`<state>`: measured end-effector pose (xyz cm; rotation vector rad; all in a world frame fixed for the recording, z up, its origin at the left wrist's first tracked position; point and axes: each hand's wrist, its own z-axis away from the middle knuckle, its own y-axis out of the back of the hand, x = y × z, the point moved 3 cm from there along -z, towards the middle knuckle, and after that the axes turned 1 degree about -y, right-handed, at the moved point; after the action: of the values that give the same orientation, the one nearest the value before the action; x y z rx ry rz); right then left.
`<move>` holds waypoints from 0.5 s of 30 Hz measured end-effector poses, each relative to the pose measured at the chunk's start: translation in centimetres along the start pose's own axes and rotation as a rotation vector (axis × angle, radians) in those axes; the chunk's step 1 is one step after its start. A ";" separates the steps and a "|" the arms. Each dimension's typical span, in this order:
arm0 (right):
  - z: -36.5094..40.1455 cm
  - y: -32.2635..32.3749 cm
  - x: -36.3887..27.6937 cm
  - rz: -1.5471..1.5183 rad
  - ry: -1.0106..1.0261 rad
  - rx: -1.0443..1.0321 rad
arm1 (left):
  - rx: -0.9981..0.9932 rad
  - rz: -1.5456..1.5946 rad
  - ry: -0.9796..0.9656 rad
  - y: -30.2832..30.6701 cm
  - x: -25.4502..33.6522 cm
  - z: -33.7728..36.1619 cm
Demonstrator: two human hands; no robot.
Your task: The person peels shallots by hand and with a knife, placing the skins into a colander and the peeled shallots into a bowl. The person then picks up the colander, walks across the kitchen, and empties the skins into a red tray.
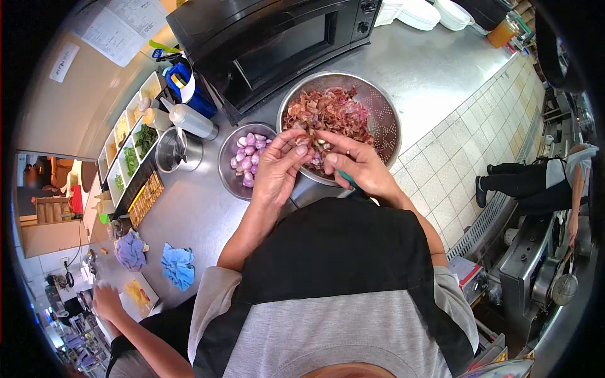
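My left hand [279, 165] pinches a brownish shallot [304, 140] between thumb and fingers, above the near rim of a steel colander [392, 135]. Close by, my right hand [360, 165] is closed around a small green-handled knife [346, 179], whose blade I cannot make out; its fingertips reach toward the shallot. Reddish-brown shallot skins [331, 113] heap up inside the colander. Left of it, a steel bowl [225, 175] holds several peeled purple shallots [247, 154], partly behind my left wrist.
A black oven [271, 47] stands behind the colander. Squeeze bottles [192, 121], a steel pot [167, 151] and garnish trays [130, 160] line the left. Cloths [178, 266] lie nearer. One co-worker's arm [135, 327] is at lower left; another person [535, 179] stands right.
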<state>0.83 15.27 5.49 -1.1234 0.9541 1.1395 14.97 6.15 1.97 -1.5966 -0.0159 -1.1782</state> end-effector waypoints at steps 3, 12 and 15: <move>0.0 -0.3 0.1 -0.006 0.022 0.005 | 0.000 0.007 -0.028 -0.1 -0.1 0.1; -0.6 -0.3 1.1 -0.077 0.050 0.058 | 0.011 -0.089 -0.014 -0.2 -0.2 0.4; -0.4 0.1 0.8 -0.222 0.008 0.009 | -0.034 -0.019 0.074 0.3 -0.1 0.1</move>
<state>0.90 15.01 4.58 -1.1957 0.8164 0.9504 15.17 6.17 1.74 -1.5845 0.0374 -1.2576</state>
